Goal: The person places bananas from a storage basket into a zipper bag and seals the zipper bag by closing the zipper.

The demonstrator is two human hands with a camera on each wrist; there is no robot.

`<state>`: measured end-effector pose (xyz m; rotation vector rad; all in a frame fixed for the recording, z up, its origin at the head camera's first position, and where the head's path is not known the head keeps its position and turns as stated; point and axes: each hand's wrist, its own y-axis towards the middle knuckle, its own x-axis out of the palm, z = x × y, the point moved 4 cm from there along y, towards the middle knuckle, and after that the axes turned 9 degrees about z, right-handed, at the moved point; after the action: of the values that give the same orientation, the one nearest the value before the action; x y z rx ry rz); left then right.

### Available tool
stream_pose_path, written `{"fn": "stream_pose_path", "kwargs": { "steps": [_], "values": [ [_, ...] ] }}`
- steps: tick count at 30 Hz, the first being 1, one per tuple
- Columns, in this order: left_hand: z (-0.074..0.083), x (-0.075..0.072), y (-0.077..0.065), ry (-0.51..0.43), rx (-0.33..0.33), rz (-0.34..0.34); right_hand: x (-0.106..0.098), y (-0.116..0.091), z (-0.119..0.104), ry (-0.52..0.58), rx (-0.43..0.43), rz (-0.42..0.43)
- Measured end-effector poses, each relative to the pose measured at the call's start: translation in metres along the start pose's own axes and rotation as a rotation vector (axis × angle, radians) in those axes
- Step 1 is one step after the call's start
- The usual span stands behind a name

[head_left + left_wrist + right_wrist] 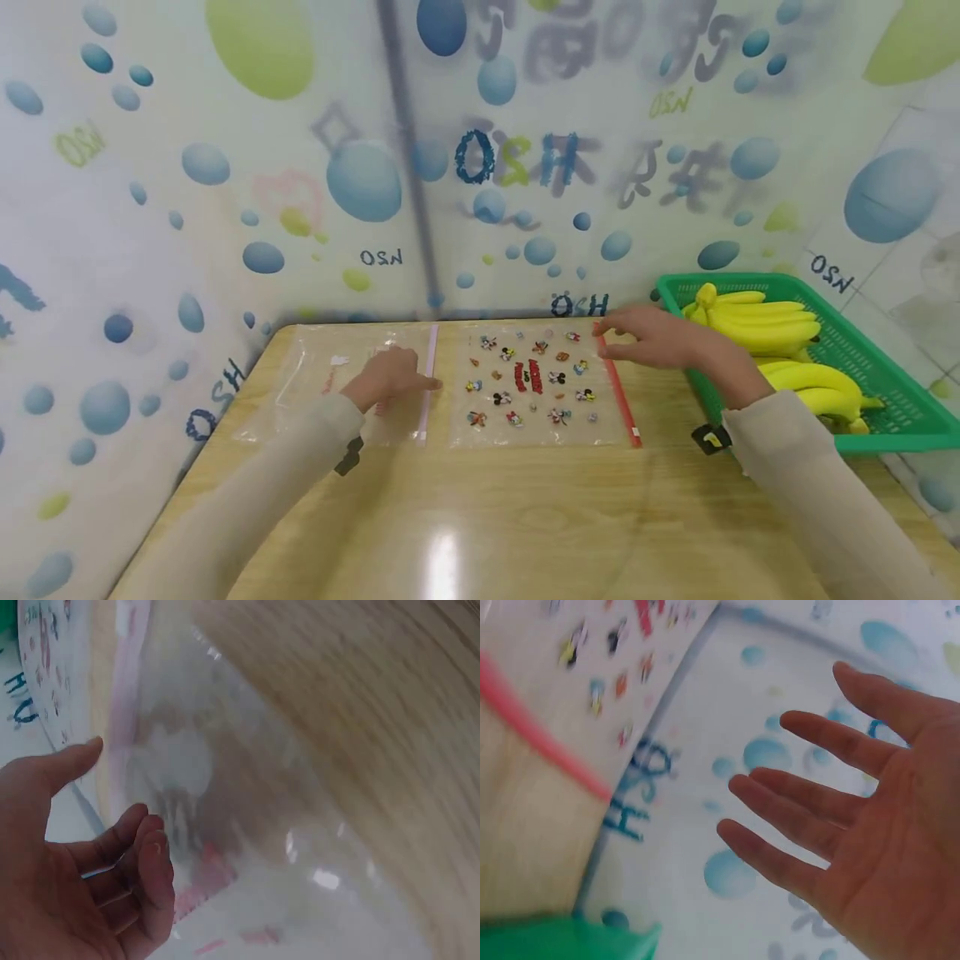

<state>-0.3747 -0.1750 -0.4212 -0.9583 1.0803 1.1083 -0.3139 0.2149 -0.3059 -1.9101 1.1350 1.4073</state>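
Note:
Two clear zip bags lie flat side by side on the wooden table. The left one, a see-through bag [300, 400] with a pale pink zip strip, has my left hand [390, 379] just over it. In the left wrist view that hand's fingers [154, 877] are loosely bent, the thumb stands apart, and nothing is held. Cartoon figures and red lettering cover the other bag [528, 417], which has a red zip strip [618, 392]. Near the top end of that strip is my right hand [656, 337]. Its fingers [780, 862] are spread and hold nothing.
At the right stands a green plastic basket [892, 367] with bunches of yellow bananas [765, 329] in it. A wall covering with blue and green dots [363, 179] rises behind the table's back edge. Bare wood [525, 517] shows in front of the bags.

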Motion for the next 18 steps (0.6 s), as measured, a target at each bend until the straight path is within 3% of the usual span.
{"fn": "stream_pose_path", "kwargs": {
  "steps": [5,11,15,16,18],
  "values": [
    [-0.004,0.010,0.000,-0.090,-0.042,-0.009,0.031,-0.002,-0.001,0.122,-0.026,-0.023],
    [-0.014,0.013,0.008,-0.234,0.081,0.022,0.067,0.001,0.012,0.242,-0.015,0.010],
    [-0.004,0.007,0.002,-0.322,0.061,0.068,0.086,0.005,0.011,0.353,-0.018,0.043],
    [0.008,-0.002,-0.007,-0.338,0.028,0.074,0.090,0.007,0.009,0.393,-0.022,0.053],
    [0.019,-0.007,-0.013,-0.387,0.010,0.103,0.096,0.011,0.003,0.460,-0.035,0.079]
  ]
}}
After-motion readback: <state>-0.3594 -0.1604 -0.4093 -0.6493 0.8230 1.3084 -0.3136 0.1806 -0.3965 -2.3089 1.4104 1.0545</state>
